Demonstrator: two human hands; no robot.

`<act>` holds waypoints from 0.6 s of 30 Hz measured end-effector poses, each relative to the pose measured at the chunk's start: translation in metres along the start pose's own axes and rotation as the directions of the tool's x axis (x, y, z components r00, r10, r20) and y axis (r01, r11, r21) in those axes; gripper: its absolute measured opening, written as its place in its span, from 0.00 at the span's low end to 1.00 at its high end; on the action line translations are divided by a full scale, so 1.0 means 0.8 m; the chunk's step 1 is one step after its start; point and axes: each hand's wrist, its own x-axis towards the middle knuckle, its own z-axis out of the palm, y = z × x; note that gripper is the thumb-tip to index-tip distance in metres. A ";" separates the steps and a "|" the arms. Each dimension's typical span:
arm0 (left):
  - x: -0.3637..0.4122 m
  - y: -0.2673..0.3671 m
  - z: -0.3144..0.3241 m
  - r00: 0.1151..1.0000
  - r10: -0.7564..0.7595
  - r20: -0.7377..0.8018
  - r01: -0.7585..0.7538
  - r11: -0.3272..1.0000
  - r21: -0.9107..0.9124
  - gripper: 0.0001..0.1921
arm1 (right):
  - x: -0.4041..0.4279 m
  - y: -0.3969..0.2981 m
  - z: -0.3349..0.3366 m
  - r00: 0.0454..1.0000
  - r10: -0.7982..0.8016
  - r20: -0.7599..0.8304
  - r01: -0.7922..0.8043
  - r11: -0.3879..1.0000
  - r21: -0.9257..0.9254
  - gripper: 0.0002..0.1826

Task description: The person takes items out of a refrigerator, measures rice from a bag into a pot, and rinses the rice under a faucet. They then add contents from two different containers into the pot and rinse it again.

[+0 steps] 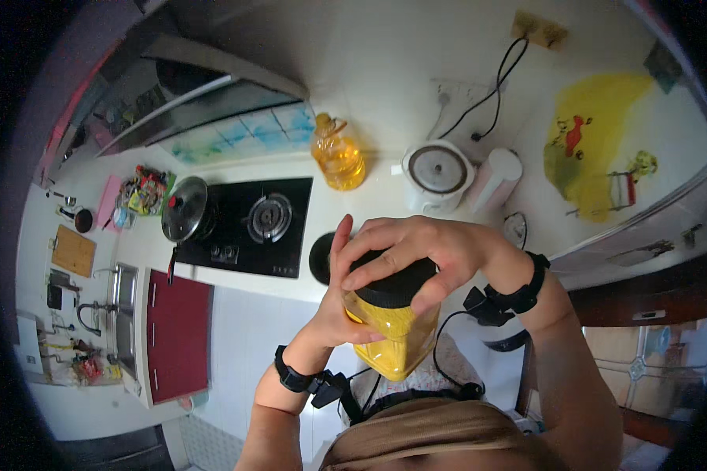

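Note:
A clear jar of yellow grainy contents (392,335) with a black ribbed lid (396,285) is held up in front of my body, over the counter's front edge. My left hand (336,300) grips the jar's side, its thumb across the front. From above, my right hand (418,253) is closed round the lid with fingers and thumb at its rim. Whether the lid is loose cannot be told. Behind my left fingers, a dark round object (321,259) on the counter is partly hidden.
Along the counter are a black gas hob (244,226), a lidded pot (185,212), an oil bottle (339,156), a white rice cooker (438,176) and a pale pitcher-like container (498,176). A sink (125,318) lies left. Cables hang from my wrist straps.

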 end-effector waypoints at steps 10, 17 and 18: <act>0.044 0.068 0.061 0.998 0.024 0.050 -0.013 0.977 -0.213 0.71 | -0.003 -0.064 -0.035 0.986 0.138 -0.097 -0.132 0.989 0.065 0.28; 0.075 0.037 0.063 0.885 0.444 -0.138 -0.159 0.568 0.808 0.70 | 0.030 -0.084 0.016 0.655 0.358 -0.665 -0.755 0.347 -0.557 0.27; 0.080 0.039 0.067 0.866 0.491 -0.094 -0.164 0.455 0.875 0.70 | 0.034 -0.082 0.020 0.617 0.315 -0.722 -0.787 0.272 -0.554 0.27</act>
